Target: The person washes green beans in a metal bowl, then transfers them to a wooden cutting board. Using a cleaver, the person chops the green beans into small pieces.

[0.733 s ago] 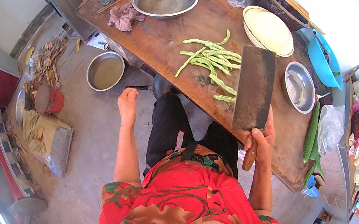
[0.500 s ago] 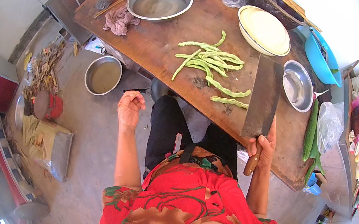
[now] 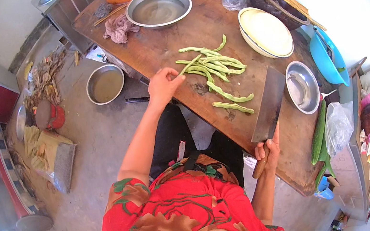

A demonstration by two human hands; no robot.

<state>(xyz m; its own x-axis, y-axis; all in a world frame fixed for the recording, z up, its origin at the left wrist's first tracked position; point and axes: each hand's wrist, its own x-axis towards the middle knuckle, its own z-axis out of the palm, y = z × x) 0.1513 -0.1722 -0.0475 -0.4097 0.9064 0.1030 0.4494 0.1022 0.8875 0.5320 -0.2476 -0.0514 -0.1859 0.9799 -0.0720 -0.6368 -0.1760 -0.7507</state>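
Observation:
My left hand [image 3: 165, 86] reaches over the table's near edge, its fingers closed on the near end of a green bean [image 3: 191, 64]. That bean's far end rests against a loose pile of green beans [image 3: 218, 65]. Two more beans lie nearer the right hand, the lowest a short green bean [image 3: 233, 107]. My right hand [image 3: 269, 151] grips the wooden handle of a cleaver [image 3: 269, 104]. Its broad dark blade points away from me over the table, between the beans and a small metal bowl [image 3: 303, 87].
On the wooden table [image 3: 181, 89] are a metal basin of water [image 3: 158, 7], a pink cloth [image 3: 119, 29], a yellow-topped bowl [image 3: 266, 32], a blue basin [image 3: 328, 61] and a cucumber [image 3: 319, 133]. Another water basin [image 3: 105, 84] stands on the floor at the left.
My left hand has moved forward and right, from beside the table to the bean's near end, and closed on it. The right hand still holds the cleaver, nearly unmoved.

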